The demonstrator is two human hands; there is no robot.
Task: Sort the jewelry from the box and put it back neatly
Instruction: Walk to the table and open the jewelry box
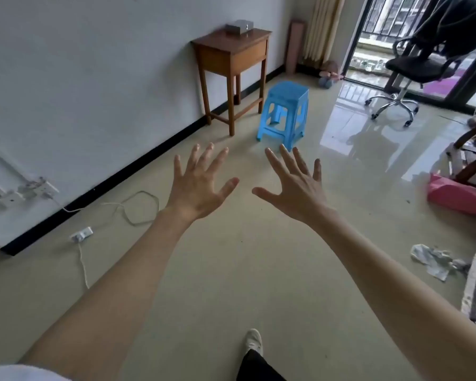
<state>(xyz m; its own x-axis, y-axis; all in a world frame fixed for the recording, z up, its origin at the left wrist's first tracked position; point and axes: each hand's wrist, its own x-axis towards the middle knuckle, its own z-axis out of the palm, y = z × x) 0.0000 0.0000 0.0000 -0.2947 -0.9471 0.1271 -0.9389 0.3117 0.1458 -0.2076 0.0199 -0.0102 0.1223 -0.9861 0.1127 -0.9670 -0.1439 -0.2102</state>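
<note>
My left hand and my right hand are stretched out in front of me over the floor, palms down, fingers spread wide, holding nothing. A small grey box sits on top of a tall wooden side table against the far wall, well beyond both hands. No jewelry shows anywhere in view.
A blue plastic stool stands just right of the table. An office chair is by the balcony door. A white power strip and cable lie on the floor at left. Crumpled paper and a pink bag lie at right.
</note>
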